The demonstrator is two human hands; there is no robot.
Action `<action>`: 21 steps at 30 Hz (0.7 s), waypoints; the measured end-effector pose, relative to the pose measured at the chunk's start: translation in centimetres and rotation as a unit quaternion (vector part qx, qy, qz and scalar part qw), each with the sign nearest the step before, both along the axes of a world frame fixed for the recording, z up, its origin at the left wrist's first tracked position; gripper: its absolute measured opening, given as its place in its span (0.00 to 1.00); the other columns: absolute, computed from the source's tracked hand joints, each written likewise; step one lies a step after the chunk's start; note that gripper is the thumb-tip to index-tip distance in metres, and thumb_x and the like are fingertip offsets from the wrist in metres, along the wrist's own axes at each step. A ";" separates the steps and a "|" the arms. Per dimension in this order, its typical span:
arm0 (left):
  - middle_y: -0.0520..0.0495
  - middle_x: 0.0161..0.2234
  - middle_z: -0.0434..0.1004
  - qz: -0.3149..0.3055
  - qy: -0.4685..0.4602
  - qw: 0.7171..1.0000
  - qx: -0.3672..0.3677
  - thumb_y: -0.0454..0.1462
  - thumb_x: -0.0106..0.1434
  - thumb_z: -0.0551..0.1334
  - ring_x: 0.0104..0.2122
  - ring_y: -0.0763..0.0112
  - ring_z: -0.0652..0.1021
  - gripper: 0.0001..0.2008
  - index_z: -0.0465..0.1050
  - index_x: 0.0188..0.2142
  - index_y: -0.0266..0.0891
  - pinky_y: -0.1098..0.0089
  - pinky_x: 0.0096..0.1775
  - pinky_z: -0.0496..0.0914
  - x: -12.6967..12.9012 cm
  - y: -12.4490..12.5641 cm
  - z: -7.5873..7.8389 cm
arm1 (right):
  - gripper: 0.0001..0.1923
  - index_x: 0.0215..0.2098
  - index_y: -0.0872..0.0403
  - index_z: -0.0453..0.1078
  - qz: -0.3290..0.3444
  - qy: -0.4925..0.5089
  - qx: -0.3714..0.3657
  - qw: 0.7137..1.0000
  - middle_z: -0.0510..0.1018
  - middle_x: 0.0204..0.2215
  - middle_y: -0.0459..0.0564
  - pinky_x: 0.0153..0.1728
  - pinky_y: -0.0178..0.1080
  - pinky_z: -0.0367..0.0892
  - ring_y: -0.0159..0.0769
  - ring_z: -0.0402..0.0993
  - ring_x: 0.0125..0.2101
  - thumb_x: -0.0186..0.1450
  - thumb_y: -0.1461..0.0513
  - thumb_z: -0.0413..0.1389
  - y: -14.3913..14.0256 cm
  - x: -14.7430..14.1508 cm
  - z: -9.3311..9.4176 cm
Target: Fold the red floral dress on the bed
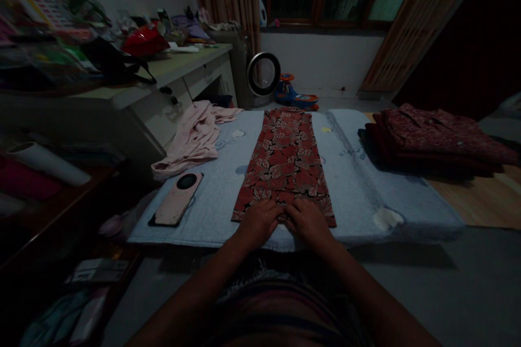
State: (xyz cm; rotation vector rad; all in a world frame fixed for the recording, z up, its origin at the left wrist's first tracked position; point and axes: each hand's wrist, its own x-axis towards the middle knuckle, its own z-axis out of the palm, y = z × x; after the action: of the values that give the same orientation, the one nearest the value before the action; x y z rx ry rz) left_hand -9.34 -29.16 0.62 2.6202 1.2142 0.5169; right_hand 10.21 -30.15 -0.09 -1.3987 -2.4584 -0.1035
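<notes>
A red and black garment point(287, 152) with a leaf pattern lies folded into a long strip on the light blue padded cover point(354, 200). Both hands rest on its near end, side by side, with the fingertips almost meeting. My left hand point(260, 219) lies over the left part of the near edge, its fingers stretched out on the cloth. Beside it my right hand point(307, 218) lies on the cloth in the same way. Neither hand appears to grip the fabric. The thumbs are partly hidden in the dim light.
A phone point(178, 200) and a crumpled pink garment point(195, 138) lie to the left. At the right stands a stack of folded dark red clothes point(439, 141). A cluttered desk point(175, 84) borders the left side. Beyond the far edge are a round fan point(264, 74) and a blue ride-on toy point(293, 96).
</notes>
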 end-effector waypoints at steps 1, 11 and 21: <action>0.46 0.42 0.76 0.001 -0.003 1.000 -0.005 0.28 0.61 0.63 0.44 0.61 0.74 0.14 0.73 0.46 0.40 0.62 0.47 0.70 0.0 0.0 0.1 | 0.08 0.42 0.51 0.76 0.008 -0.004 -0.001 1.000 0.75 0.36 0.51 0.37 0.39 0.60 0.40 0.69 0.37 0.68 0.57 0.60 0.3 0.0 0.0; 0.44 0.46 0.75 0.048 0.005 0.998 -0.027 0.28 0.61 0.62 0.47 0.58 0.74 0.16 0.70 0.49 0.41 0.58 0.49 0.70 -1.5 -0.4 1.2 | 0.10 0.48 0.49 0.74 0.059 -0.039 -0.079 0.994 0.78 0.45 0.50 0.37 0.36 0.65 0.37 0.74 0.40 0.72 0.62 0.52 1.8 0.6 1.2; 0.43 0.52 0.76 0.066 0.013 0.997 -0.032 0.23 0.54 0.61 0.53 0.57 0.73 0.23 0.73 0.49 0.40 0.57 0.54 0.68 -4.9 1.2 2.2 | 0.16 0.55 0.49 0.69 0.029 -0.044 -0.129 0.990 0.77 0.43 0.51 0.35 0.34 0.65 0.37 0.75 0.38 0.71 0.65 0.50 2.6 0.9 2.7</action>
State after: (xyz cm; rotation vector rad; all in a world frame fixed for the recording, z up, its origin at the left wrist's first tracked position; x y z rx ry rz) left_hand -14.19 -28.00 2.86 2.5127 1.3949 0.4599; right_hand 11.12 -27.57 2.65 -1.4494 -2.6604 0.1751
